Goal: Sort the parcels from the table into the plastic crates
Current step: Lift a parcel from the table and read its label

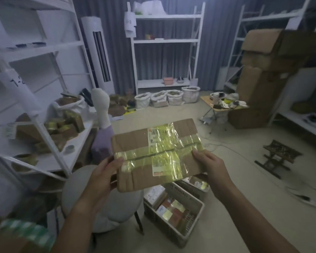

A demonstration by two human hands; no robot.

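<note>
A flat brown parcel (157, 154) is held up in the middle of the frame. The left hand (103, 175) and right hand (212, 166) pinch its two sides. It looks like label-checking time. Next, it should go down into the crate (188, 196) at lower middle.

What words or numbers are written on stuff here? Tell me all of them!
"50": start of a number on the parcel label; the rest is too blurred.
"7-": handwritten on a paper sign on the left shelf, partly cut off.
Paper sign on the back shelf: unreadable.
</note>
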